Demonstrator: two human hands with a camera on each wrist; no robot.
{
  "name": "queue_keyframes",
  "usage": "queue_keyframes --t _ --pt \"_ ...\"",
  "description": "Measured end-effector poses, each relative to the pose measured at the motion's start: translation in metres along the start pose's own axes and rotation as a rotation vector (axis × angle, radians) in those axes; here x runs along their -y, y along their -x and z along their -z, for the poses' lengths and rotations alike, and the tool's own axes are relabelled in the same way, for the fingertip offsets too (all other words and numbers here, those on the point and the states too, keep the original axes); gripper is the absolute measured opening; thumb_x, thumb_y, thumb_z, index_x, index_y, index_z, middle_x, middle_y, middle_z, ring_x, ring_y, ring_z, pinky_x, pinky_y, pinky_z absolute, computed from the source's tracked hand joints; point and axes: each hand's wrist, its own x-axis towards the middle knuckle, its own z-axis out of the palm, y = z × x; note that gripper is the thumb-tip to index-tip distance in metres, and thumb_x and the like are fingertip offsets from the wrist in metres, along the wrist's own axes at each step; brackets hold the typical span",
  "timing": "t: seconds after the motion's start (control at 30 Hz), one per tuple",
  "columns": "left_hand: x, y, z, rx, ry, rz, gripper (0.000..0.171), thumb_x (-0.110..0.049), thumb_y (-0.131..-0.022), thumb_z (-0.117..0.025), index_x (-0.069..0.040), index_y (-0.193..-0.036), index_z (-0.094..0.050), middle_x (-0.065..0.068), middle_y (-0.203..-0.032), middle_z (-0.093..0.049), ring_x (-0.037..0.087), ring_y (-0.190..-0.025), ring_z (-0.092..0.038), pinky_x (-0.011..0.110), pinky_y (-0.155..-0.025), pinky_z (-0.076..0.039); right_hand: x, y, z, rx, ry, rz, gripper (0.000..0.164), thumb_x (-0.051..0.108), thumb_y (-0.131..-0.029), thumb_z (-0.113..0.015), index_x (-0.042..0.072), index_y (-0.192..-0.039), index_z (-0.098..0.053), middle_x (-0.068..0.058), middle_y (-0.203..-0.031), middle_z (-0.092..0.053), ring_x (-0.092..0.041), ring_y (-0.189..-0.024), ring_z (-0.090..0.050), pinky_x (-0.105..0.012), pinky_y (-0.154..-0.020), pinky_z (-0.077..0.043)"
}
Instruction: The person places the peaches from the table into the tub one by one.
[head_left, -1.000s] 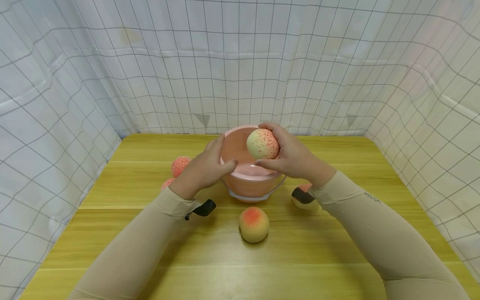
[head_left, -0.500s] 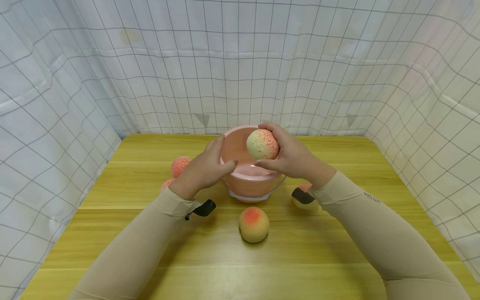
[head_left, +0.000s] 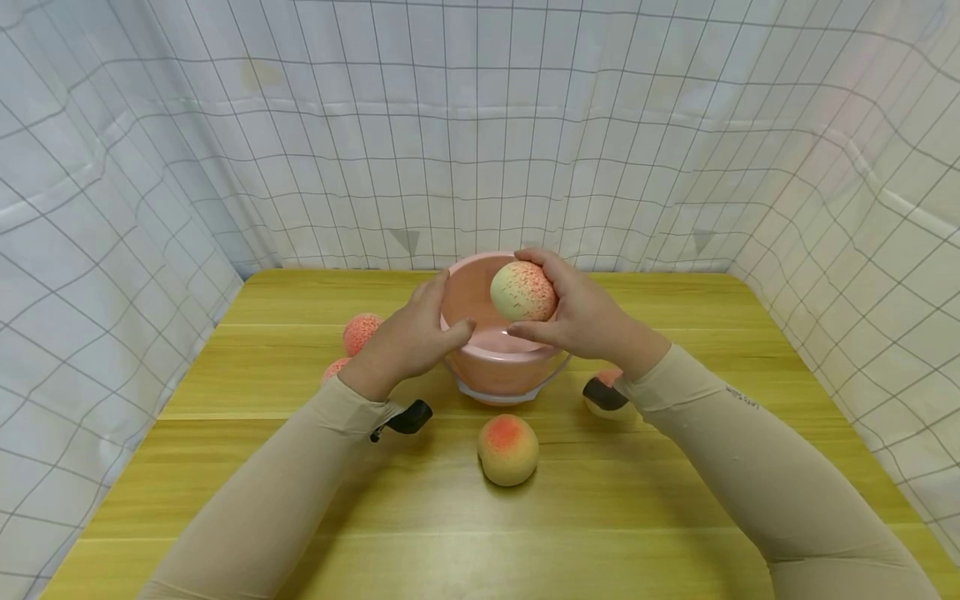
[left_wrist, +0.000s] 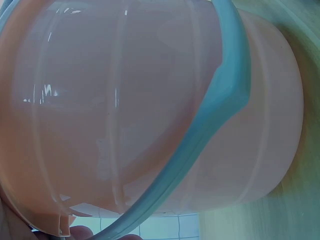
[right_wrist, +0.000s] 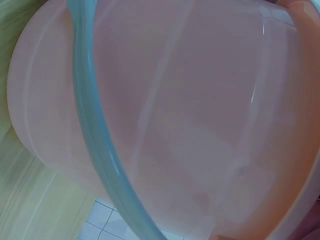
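A pink bucket with a pale handle stands upright on the table, its handle hanging down the near side. My left hand grips the left rim, the thumb over the edge. In the left wrist view, fingertips show by the rim. Over the mouth of the bucket, my right hand holds a pale peach with red speckles between thumb and fingers. The right wrist view shows mostly the wall of the bucket; the held peach is out of sight there.
A yellow-red peach lies in front of the bucket. Another peach sits under the right wrist, partly covered by a black wrist device. Two pink peaches, one at the back, lie left, partly behind the left arm. White gridded curtains surround the table.
My right hand has shifted very slightly left and down with the speckled peach. The left hand and the bucket stay in place.
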Motion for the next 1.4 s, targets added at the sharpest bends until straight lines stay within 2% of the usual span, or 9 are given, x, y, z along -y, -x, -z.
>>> queue_keyframes --t 0.2,0.37,0.63,0.83,1.17,1.4 --pt "0.001 0.000 0.000 0.004 -0.008 -0.008 0.096 -0.052 -0.098 -0.055 -0.013 -0.171 -0.006 0.016 -0.171 -0.026 0.033 -0.144 -0.049 0.058 -0.114 -0.046 0.001 0.001 0.000 0.013 -0.059 -0.003 0.091 0.013 -0.086 -0.087 0.005 -0.159 -0.033 -0.016 -0.151 -0.052 -0.029 -0.127 -0.062 -0.048 -0.105 -0.054" --pt "0.001 0.000 0.001 0.010 -0.009 -0.004 0.096 -0.054 -0.098 -0.054 -0.016 -0.171 -0.004 0.015 -0.173 -0.024 0.033 -0.145 -0.048 0.059 -0.114 -0.045 0.002 0.003 0.001 0.021 -0.088 -0.004 0.089 0.013 -0.091 -0.083 0.007 -0.162 -0.028 -0.015 -0.157 -0.046 -0.033 -0.137 -0.056 -0.048 -0.114 -0.048" --pt "0.002 0.001 0.000 0.009 0.003 0.005 0.096 -0.053 -0.099 -0.054 -0.017 -0.171 -0.004 0.013 -0.174 -0.022 0.033 -0.146 -0.047 0.060 -0.115 -0.044 0.005 0.005 0.004 0.017 -0.072 -0.017 0.088 0.019 -0.093 -0.082 0.009 -0.162 -0.029 -0.012 -0.157 -0.047 -0.033 -0.139 -0.054 -0.049 -0.118 -0.044" --pt "0.002 0.002 -0.001 0.005 0.019 0.003 0.097 -0.057 -0.097 -0.054 -0.019 -0.171 -0.005 0.011 -0.173 -0.023 0.031 -0.142 -0.050 0.059 -0.112 -0.047 0.000 0.007 0.004 0.012 -0.076 0.002 0.089 0.016 -0.092 -0.082 0.007 -0.163 -0.028 -0.014 -0.159 -0.045 -0.036 -0.143 -0.050 -0.049 -0.119 -0.043" --pt "0.001 0.001 -0.001 -0.002 0.011 -0.008 0.096 -0.054 -0.097 -0.054 -0.016 -0.171 -0.005 0.010 -0.175 -0.021 0.031 -0.148 -0.045 0.059 -0.115 -0.044 -0.005 0.016 0.011 -0.013 -0.067 0.009 0.086 0.012 -0.091 -0.082 0.005 -0.161 -0.031 -0.016 -0.160 -0.044 -0.035 -0.143 -0.048 -0.051 -0.120 -0.041" --pt "0.000 0.002 0.000 -0.008 0.024 -0.016 0.097 -0.054 -0.097 -0.054 -0.017 -0.171 -0.006 0.011 -0.174 -0.023 0.030 -0.145 -0.047 0.060 -0.113 -0.046 -0.015 0.028 0.021 -0.010 -0.023 -0.046 0.085 0.020 -0.093 -0.081 0.007 -0.161 -0.033 -0.016 -0.165 -0.038 -0.037 -0.146 -0.046 -0.053 -0.121 -0.039"
